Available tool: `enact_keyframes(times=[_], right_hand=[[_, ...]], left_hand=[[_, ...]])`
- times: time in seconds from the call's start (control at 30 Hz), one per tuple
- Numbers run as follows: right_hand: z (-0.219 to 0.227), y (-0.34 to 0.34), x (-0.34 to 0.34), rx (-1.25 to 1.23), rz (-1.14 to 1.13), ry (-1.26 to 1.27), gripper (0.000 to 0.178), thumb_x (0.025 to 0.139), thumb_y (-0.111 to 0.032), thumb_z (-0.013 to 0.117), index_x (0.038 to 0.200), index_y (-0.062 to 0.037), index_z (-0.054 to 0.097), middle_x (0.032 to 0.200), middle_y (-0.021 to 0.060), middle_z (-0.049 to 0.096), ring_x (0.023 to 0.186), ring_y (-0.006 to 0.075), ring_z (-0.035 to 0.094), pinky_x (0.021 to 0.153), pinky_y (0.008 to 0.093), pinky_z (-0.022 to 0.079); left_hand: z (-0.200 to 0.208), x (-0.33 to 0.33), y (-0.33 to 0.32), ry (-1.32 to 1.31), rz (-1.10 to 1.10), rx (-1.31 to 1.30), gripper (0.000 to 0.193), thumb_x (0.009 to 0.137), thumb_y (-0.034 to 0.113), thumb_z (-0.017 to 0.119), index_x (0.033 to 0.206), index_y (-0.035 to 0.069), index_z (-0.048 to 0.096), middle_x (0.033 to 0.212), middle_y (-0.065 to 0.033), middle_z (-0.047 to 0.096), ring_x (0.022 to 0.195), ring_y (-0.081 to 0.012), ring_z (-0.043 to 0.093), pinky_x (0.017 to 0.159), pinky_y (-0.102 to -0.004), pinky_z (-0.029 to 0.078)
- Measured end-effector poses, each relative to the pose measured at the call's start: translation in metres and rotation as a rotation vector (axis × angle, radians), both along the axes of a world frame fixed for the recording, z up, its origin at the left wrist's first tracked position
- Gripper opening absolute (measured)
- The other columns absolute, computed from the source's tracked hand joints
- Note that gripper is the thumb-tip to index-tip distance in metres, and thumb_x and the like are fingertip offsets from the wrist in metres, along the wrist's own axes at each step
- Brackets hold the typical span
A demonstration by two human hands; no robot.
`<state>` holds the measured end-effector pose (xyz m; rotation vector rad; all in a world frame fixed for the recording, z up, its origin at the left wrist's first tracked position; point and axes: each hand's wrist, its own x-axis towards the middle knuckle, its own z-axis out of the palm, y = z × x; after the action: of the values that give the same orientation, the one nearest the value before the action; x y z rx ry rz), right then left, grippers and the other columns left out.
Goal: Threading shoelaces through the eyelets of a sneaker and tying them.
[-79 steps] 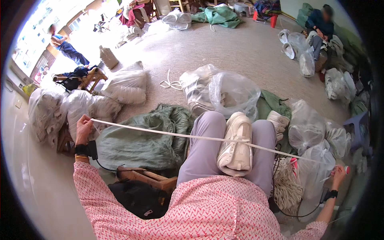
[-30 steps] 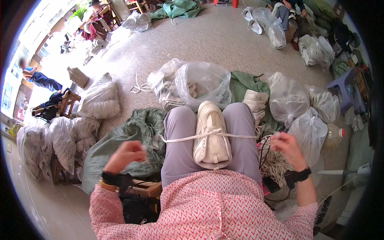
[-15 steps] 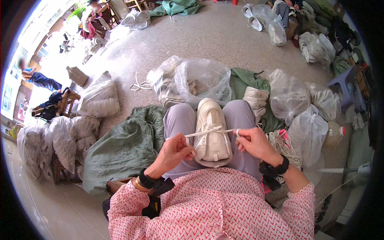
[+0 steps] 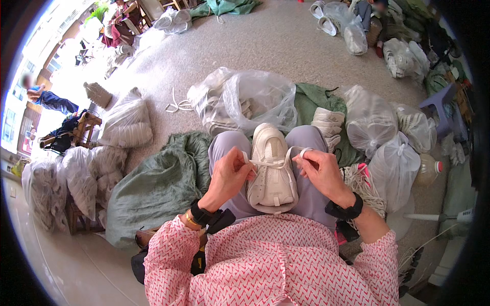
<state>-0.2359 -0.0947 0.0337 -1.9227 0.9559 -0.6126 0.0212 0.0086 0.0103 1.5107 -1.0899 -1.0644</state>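
A white sneaker [image 4: 272, 188] rests between my thighs, its toe pointing away from me. Across its upper runs a white shoelace [image 4: 273, 163], crossed over itself near the middle of the tongue. My left hand [image 4: 228, 173] pinches one end of the lace just left of the shoe. On the other side my right hand [image 4: 319, 172] grips the lace's other end between thumb and fingers, where a small loop stands up. Both hands are held slightly above my knees, and the lace sags a little between them.
Beyond my knees lies an open clear bag of shoes [image 4: 224, 102]. A green cloth sack [image 4: 158, 188] is at my left. To the right are stacked shoe parts [image 4: 327, 127], a bundle of laces [image 4: 360, 188], filled plastic bags [image 4: 393, 168] and a purple stool [image 4: 439, 104]. Other people sit farther off.
The lace was stretched straight and taut across the shoe; now it is slacker and curved. Both hands have moved forward a little, the right one also slightly inward.
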Motion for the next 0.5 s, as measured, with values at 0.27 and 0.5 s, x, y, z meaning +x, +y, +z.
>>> enact_keyframes(times=[0.27,0.5], right_hand=[[-0.002,0.001,0.000,0.149,0.028,0.013,0.016,0.097,0.000,0.063,0.108,0.0058,0.073,0.086,0.0104,0.073,0.070,0.0127,0.071,0.065,0.0281,0.057],[-0.007,0.002,0.006,0.228,-0.025,-0.139,0.015,0.097,0.003,0.064,0.107,0.0033,0.074,0.091,0.0062,0.074,0.075,0.0115,0.071,0.070,0.0258,0.059]], left_hand=[[-0.001,0.000,-0.013,0.013,-0.071,0.032,0.021,0.097,-0.003,0.069,0.091,0.001,0.049,0.093,-0.0078,0.070,0.084,-0.0125,0.072,0.073,-0.0265,0.063],[0.005,-0.010,-0.014,0.066,0.003,-0.011,0.021,0.094,-0.004,0.071,0.089,0.002,0.052,0.091,-0.0065,0.071,0.086,-0.0118,0.072,0.072,-0.0253,0.061]])
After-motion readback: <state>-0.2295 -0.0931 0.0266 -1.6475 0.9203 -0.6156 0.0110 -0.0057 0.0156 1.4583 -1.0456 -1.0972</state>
